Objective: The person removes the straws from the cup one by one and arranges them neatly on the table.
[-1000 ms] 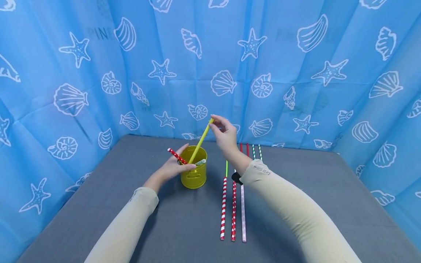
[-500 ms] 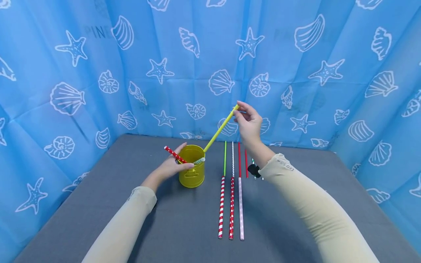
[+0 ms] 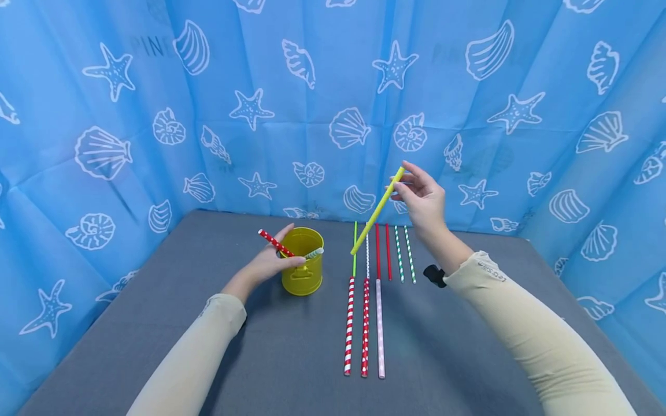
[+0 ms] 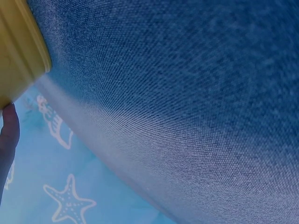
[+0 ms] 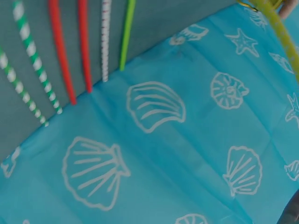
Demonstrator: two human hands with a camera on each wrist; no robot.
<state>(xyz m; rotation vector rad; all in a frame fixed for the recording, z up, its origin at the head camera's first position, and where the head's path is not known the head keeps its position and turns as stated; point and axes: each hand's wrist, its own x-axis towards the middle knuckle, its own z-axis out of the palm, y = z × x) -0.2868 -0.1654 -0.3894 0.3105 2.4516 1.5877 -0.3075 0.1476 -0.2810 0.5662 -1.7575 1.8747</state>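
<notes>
Lifting clear of the yellow bucket (image 3: 303,261), the yellow straw (image 3: 377,211) has left the container it was leaning in a second ago and now hangs in the air, so your pull-out is done and the straw is free to be set down. Your right hand (image 3: 424,199) has carried it rightward and pinches its top end between thumb and fingertips; the straw slants down and to the left of that hand, its lower tip above the far ends of the row of straws (image 3: 366,300) lying on the grey worktop (image 3: 260,358) below it. Your left hand (image 3: 270,263) has not moved: it curls round the bucket's near side, steadying it. A red dotted straw (image 3: 276,243) and a pale striped one (image 3: 315,253) remain in the bucket. Your straw looks plain, matte yellow, straight and undented.
</notes>
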